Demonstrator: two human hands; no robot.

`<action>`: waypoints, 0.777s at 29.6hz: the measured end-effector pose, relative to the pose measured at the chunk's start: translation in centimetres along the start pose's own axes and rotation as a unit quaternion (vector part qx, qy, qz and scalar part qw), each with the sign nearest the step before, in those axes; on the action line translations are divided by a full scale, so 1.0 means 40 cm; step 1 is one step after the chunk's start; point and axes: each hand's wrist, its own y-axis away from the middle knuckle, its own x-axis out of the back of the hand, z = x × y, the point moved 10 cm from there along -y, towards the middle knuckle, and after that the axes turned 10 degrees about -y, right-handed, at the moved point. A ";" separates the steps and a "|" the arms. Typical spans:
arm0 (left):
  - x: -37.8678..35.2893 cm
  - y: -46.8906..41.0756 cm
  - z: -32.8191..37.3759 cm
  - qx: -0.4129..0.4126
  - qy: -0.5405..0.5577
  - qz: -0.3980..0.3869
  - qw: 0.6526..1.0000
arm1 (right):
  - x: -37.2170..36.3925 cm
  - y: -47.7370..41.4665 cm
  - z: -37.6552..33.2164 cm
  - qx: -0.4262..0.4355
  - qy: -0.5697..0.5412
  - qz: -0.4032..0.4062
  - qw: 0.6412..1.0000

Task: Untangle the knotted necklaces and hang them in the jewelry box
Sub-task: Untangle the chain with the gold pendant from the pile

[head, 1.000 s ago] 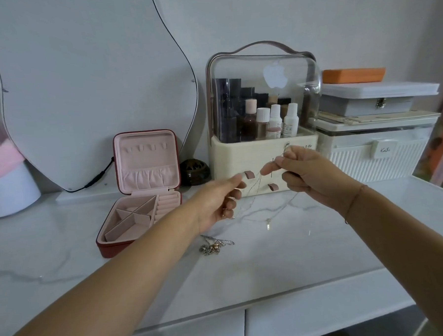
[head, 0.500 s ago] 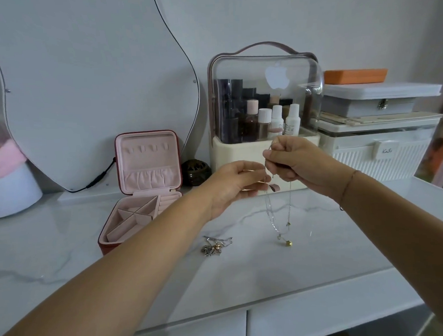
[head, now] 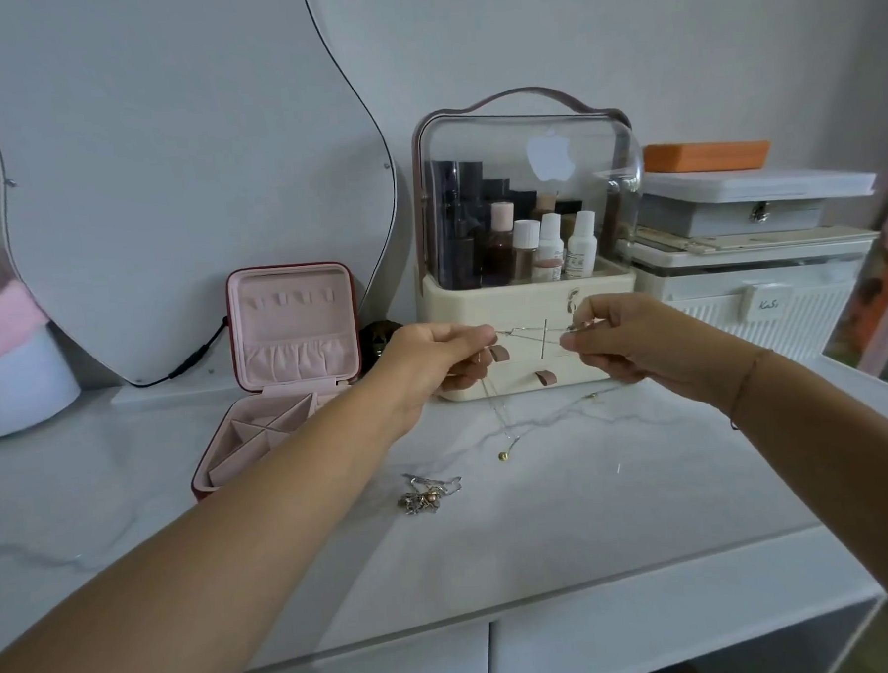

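Note:
My left hand (head: 435, 360) and my right hand (head: 619, 340) each pinch an end of a thin silver necklace (head: 529, 338), stretched between them in front of the cosmetic case. Its chain hangs down from my left hand to a small gold bead (head: 502, 456) just above the marble top. A knotted clump of necklaces (head: 424, 496) lies on the table below my left wrist. The red jewelry box (head: 273, 365) with pink lining stands open at the left, its lid upright with a row of hooks.
A cream cosmetic case (head: 529, 285) with a clear dome and bottles stands right behind my hands. White storage boxes (head: 752, 268) with an orange box on top are stacked at right. A curved mirror (head: 180, 159) leans on the wall at left.
My hands have pulled apart sideways, drawing the necklace taut between them. Half a second ago they were close together with the chain hanging straight down.

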 end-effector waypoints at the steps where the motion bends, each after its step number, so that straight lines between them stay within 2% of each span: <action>1: 0.007 -0.001 -0.008 0.009 0.014 0.003 1.000 | 0.005 0.004 0.008 -0.002 0.000 0.001 1.000; 4: 0.030 -0.004 -0.039 0.034 0.033 0.018 0.999 | 0.016 0.019 0.030 -0.012 0.040 0.006 0.999; 8: 0.062 -0.004 -0.077 0.054 0.003 0.039 0.998 | 0.038 0.028 0.065 -0.027 0.099 0.022 0.994; 13: 0.094 -0.005 -0.100 0.070 0.014 0.049 0.996 | 0.112 0.037 0.117 -0.039 0.099 0.093 0.990; 18: 0.123 -0.014 -0.110 0.071 0.135 0.031 0.988 | 0.191 0.055 0.202 -0.062 -0.076 0.162 0.982; 21: 0.136 -0.012 -0.112 0.076 0.230 0.031 0.970 | 0.208 0.060 0.270 -0.094 -0.214 0.178 0.956; 23: 0.146 -0.008 -0.113 0.083 0.252 0.031 0.964 | 0.216 0.062 0.314 -0.111 -0.314 0.186 0.924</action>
